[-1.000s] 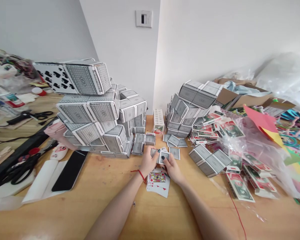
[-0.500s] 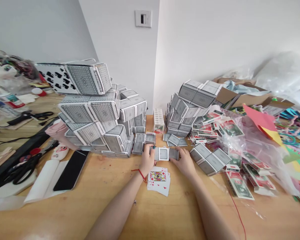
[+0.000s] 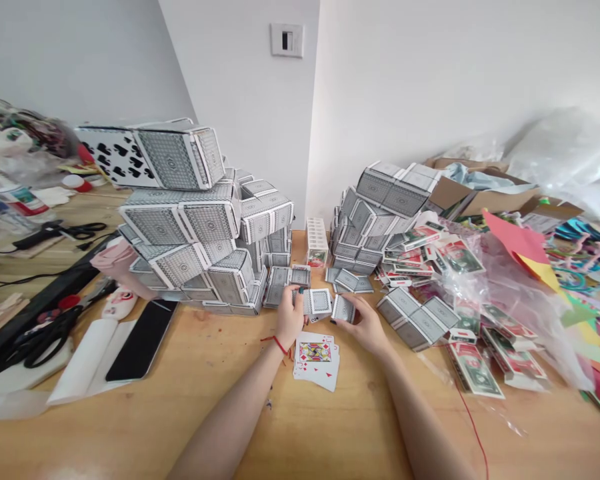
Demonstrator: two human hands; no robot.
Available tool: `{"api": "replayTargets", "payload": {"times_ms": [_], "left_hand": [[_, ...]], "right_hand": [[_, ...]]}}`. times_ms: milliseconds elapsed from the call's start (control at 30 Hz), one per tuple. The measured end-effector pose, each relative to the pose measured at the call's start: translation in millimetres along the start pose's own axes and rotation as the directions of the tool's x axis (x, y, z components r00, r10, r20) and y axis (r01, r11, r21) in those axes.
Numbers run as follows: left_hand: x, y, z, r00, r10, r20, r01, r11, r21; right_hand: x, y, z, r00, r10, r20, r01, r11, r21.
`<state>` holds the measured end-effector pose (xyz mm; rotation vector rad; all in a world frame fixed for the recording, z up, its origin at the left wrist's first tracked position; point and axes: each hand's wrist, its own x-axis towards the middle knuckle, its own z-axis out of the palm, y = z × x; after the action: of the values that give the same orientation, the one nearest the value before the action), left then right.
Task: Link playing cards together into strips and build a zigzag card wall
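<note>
My left hand point(image 3: 290, 319) pinches a small folded card piece point(image 3: 318, 301) with a grey patterned back, held just above the wooden table point(image 3: 205, 413). My right hand point(image 3: 367, 327) grips a second folded card piece point(image 3: 343, 309) beside it, a little apart from the first. Both hands have dark nails; a red string circles my left wrist. Below the hands a small pile of face-up playing cards point(image 3: 317, 357) lies on the table, a red king on top.
A tall stack of card-built boxes point(image 3: 195, 220) stands at the left, a lower stack point(image 3: 380, 213) at the right. Card packs and plastic wrap point(image 3: 480, 293) spread to the right. A black phone point(image 3: 139, 340), white paper and scissors point(image 3: 40, 340) lie at the left.
My right hand moved right from the shared piece, took up a second folded piece and has drawn it back toward the left hand's piece. My left hand has barely moved.
</note>
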<state>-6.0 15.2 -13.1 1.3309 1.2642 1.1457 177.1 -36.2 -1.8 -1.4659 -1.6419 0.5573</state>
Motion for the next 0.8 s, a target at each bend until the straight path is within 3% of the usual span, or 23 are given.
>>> {"api": "replayTargets", "payload": {"times_ms": [233, 467, 633, 800], "left_hand": [[-2.0, 5.2, -0.4, 1.0, 0.007, -0.002, -0.007, 1.0, 0.017], [-2.5, 4.5, -3.0, 0.989, 0.041, 0.139, -0.053, 0.995, 0.085], [-1.6, 2.8, -4.6, 0.976, 0.033, 0.215, -0.054, 0.994, 0.096], [-4.3, 2.3, -4.0, 0.967, 0.103, 0.234, -0.134, 0.983, 0.123]], "right_hand": [[-0.9, -4.7, 1.5, 1.0, 0.014, 0.006, -0.014, 1.0, -0.011], [-1.5, -3.2, 2.6, 1.0, -0.017, 0.023, 0.018, 1.0, -0.016], [-3.6, -6.3, 3.5, 0.993, -0.031, 0.112, 0.032, 1.0, 0.001], [-5.5, -13.8, 7.7, 0.99, -0.035, 0.136, 0.03, 0.999, 0.038]]}}
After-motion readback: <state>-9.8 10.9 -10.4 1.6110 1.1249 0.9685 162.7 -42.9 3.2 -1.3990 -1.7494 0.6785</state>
